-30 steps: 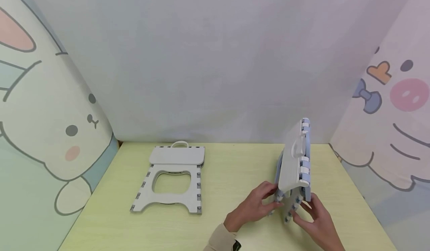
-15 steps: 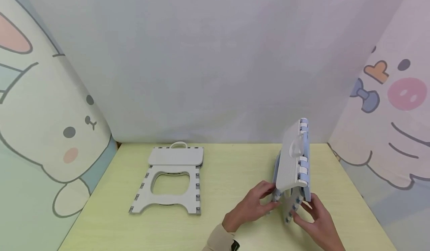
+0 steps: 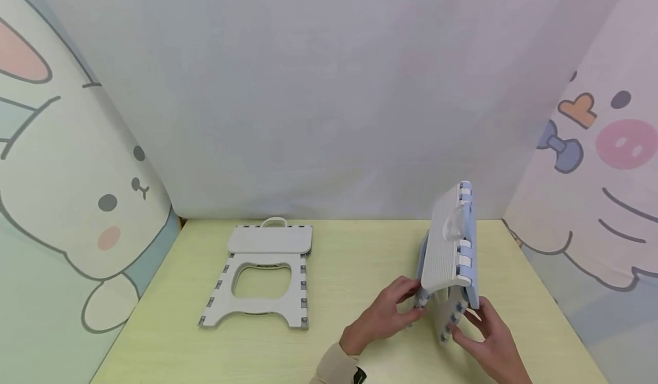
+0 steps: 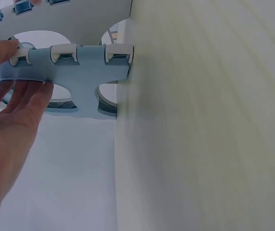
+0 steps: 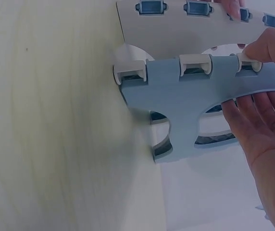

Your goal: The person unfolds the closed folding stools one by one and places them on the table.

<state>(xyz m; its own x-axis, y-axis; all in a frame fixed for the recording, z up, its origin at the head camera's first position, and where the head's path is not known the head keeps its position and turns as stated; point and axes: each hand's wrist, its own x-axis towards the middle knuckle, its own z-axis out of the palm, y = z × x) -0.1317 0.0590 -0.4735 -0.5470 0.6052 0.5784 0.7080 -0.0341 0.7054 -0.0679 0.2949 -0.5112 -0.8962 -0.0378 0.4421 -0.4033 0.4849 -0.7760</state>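
Note:
A blue-and-white folding stool [image 3: 443, 241] stands partly unfolded at the right of the table, its two leg panels apart under the ribbed white top. My left hand [image 3: 385, 312] grips the near edge of its left leg panel [image 4: 87, 72], thumb on the hinged edge and fingers through the cutout. The right leg panel [image 5: 183, 103] is held by my right hand [image 3: 488, 338] in the same way, as the right wrist view shows. Far parts of the legs are hidden behind the top. To the left, a second folding stool [image 3: 269, 239], white and grey, lies folded flat.
The pale yellow-green table [image 3: 354, 258] ends at a hanging light grey backdrop [image 3: 329, 115]. Side panels with a cartoon rabbit [image 3: 72, 201] and a cartoon pig [image 3: 591, 201] flank it.
The stool's leg panels have spread slightly apart, the right one moving a little to the right with my right hand. Both hands keep their grip. The flat stool stays put.

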